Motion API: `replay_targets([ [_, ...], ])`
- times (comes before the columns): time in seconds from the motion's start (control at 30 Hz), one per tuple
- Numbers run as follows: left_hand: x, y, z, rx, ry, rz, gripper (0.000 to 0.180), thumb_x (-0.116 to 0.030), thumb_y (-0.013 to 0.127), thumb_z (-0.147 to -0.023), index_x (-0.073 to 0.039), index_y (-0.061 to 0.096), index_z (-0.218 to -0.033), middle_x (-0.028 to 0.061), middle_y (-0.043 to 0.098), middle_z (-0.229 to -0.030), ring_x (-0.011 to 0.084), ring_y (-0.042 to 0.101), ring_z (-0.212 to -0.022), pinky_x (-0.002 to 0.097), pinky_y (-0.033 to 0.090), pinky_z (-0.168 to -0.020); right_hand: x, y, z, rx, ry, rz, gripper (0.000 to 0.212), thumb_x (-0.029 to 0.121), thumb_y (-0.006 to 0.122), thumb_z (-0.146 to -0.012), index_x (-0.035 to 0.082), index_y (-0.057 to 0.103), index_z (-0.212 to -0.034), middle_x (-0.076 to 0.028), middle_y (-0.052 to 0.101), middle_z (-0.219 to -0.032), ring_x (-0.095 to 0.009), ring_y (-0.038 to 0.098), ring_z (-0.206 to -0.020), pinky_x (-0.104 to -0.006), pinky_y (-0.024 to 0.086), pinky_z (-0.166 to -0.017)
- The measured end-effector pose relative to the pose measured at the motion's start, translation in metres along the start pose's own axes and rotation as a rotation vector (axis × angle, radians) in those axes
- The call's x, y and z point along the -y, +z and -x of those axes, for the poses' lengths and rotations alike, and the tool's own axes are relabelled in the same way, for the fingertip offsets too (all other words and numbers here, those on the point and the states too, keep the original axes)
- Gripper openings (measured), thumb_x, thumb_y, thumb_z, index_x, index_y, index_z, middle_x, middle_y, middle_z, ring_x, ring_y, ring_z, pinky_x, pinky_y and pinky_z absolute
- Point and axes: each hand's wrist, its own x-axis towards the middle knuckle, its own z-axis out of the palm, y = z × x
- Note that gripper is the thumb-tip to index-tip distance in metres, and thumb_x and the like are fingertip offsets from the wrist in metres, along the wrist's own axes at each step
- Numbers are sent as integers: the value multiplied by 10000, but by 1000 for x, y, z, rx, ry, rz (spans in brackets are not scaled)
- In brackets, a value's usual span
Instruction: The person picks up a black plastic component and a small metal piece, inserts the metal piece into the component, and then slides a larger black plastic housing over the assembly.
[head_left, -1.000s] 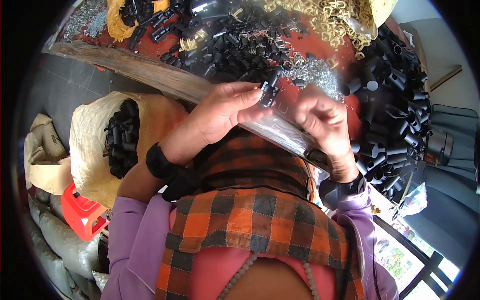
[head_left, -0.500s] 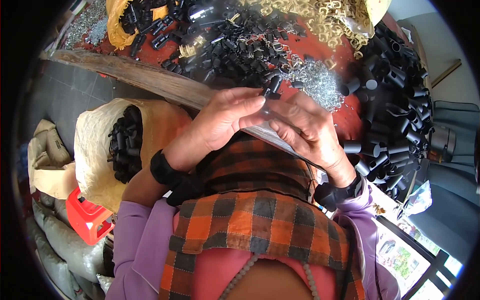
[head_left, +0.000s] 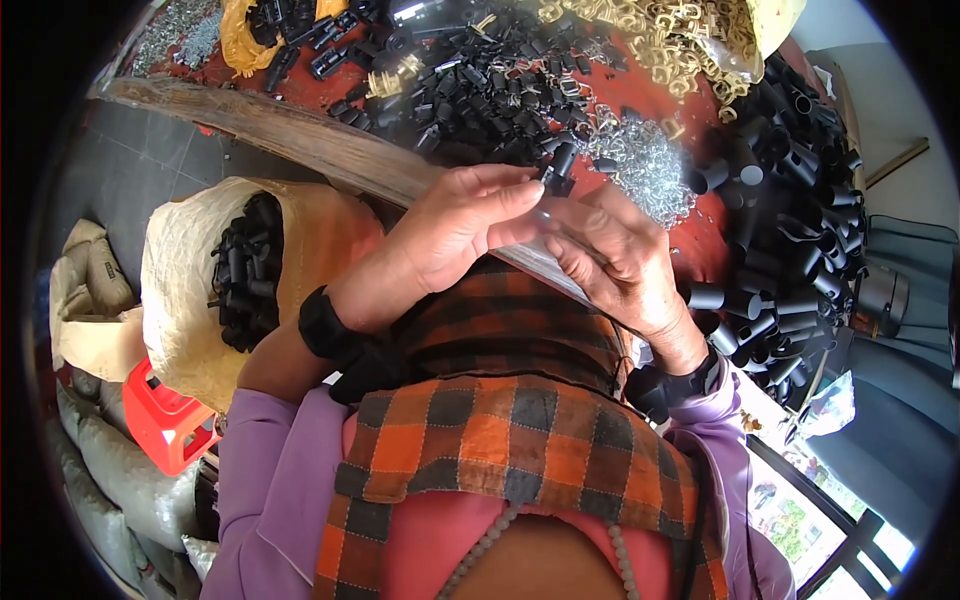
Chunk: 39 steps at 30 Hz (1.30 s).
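— Looking at the hands: what is held?

— A small black plastic part (head_left: 557, 170) is pinched between the fingertips of the left hand (head_left: 455, 235) and the right hand (head_left: 620, 265), both closed on it, just above the wooden table edge (head_left: 300, 135).

— And around it?

— Black clips (head_left: 480, 90) and silver metal rings (head_left: 645, 165) are heaped just beyond; black tubes (head_left: 790, 240) are piled at the right, and a sack of black parts (head_left: 245, 270) is seen lower left.

I see bright daylight, strongest toward 4 o'clock; soft shadows under the hands. Centre sharp, slight blur at the rim, heavy fisheye bending, black vignette all round.
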Motion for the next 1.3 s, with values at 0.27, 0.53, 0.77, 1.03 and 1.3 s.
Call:
replay_targets([
  [0.27, -3, 5, -8, 26, 2, 238, 204, -162, 464, -851, -29, 504, -1000, 74, 550, -946, 212, 514, -965, 323, 422, -851, -6, -1, 4, -43, -19, 55, 149, 29, 625, -697, 11, 573, -835, -75, 518, -716, -202, 523, -634, -290, 430, -558],
  [0.53, -1, 12, -10, 81, 37, 329, 183, -185, 436, -864, -56, 503, -976, 66, 533, -979, 205, 479, -989, 327, 372, -882, -2, 8, -8, -60, -12, 26, 117, 48, 625, -703, 14, 560, -794, -87, 519, -729, -227, 539, -604, -303, 439, -541],
  [0.77, 8, 7, -10, 202, 103, 309, 144, -180, 437, -865, -81, 501, -948, 30, 521, -976, 139, 473, -935, 286, 364, -853, -9, 17, -11, -132, 64, 141, 127, 61, 630, -692, 8, 526, -743, -104, 516, -732, -257, 548, -613, -312, 441, -521],
  [1.03, 13, 8, -12, 145, 84, 267, 135, -176, 463, -852, -87, 494, -948, 2, 506, -983, 105, 443, -955, 280, 327, -880, -14, 20, -9, -109, 139, 210, 181, 88, 632, -674, -2, 478, -703, -112, 474, -690, -289, 519, -584, -349, 422, -500],
  [1.3, 14, 4, -13, 171, 63, 246, 147, -173, 477, -846, -79, 489, -958, 7, 493, -1003, 113, 452, -959, 293, 330, -893, -16, 19, -6, -85, 140, 226, 136, 68, 608, -691, -2, 499, -729, -107, 468, -677, -263, 517, -580, -338, 419, -507],
])
